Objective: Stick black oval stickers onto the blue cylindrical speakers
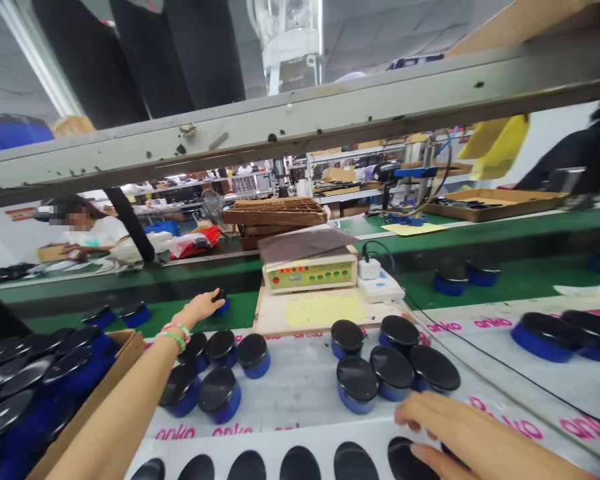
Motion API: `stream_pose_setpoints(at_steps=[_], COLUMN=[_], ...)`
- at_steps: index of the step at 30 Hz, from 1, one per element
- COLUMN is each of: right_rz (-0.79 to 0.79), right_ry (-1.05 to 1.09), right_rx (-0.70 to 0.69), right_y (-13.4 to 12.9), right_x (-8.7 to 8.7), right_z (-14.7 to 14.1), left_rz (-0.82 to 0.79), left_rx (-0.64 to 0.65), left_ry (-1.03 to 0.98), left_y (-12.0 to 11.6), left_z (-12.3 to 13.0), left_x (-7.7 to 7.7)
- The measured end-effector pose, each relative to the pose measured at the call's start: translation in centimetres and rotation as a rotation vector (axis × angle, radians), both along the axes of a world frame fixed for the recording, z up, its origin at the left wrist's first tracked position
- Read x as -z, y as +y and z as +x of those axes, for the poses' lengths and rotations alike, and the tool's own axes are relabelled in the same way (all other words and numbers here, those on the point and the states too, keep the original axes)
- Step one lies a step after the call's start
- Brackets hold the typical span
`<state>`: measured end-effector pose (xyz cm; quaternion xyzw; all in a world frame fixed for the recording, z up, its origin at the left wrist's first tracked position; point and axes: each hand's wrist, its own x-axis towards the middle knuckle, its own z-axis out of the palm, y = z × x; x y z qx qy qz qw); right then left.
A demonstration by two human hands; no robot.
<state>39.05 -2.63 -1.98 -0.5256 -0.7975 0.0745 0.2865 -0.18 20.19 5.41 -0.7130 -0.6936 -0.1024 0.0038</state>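
Observation:
My left hand [201,309] reaches forward over the green surface, its fingers closed on a round blue container with a black top [222,305]. Low on the right, my right hand [445,427] hovers over a white sheet [275,440] bearing a row of black ovals; its thumb and fingers are apart near one black oval [405,460]. Between my arms, one group of blue containers [220,393] stands at left. A second group [356,383] stands just beyond my right hand.
A cardboard box [97,393] packed with such containers is at left. A control box [307,273] with red lights and a power adapter [380,287] stand ahead; cables run right. A shelf beam [290,117] crosses overhead. Another person [87,227] sits at far left.

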Motion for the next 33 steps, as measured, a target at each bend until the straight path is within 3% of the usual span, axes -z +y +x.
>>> stream_pose_setpoints(at_steps=[2, 5, 9, 12, 14, 18, 22, 25, 29, 33], right_rz=[0.007, 0.079, 0.133, 0.131, 0.121, 0.062, -0.011, -0.065, -0.151, -0.24], right_ry=[-0.145, -0.323, -0.465, -0.469, -0.452, -0.33, -0.163, 0.002, 0.19, 0.213], right_rx=[-0.029, -0.01, -0.007, -0.058, -0.072, -0.114, -0.168, -0.163, -0.207, -0.346], right_y=[0.9, 2.9, 4.6, 4.8, 4.7, 4.2, 3.9, 3.8, 4.0, 4.6], right_x=[-1.2, -2.6, -2.5, -1.8, -1.5, -1.5, -2.3, -3.3, -4.6, -5.0], right_z=[0.1, -1.5, -4.6, -5.7, -5.9, -5.5, -4.8, -4.7, -6.0, -8.4], left_rz=[0.046, 0.081, -0.018, -0.061, -0.053, -0.006, -0.021, -0.031, -0.11, -0.016], left_rx=[0.091, 0.387, 0.819, 0.973, 1.001, 0.948, 0.872, 0.841, 0.894, 0.715], left_ry=[-0.017, -0.073, -0.182, -0.275, -0.335, -0.434, -0.464, -0.493, -0.502, -0.478], left_y=[-1.2, -4.7, -9.0, -9.6, -9.0, -8.2, -9.1, -10.8, -13.8, -15.5], left_z=[2.1, 7.2, 14.0, 16.7, 17.4, 17.5, 16.2, 14.4, 11.4, 7.9], left_x=[-0.5, 0.3, 3.8, 6.3, 7.3, 7.8, 7.3, 6.0, 3.8, 2.3])
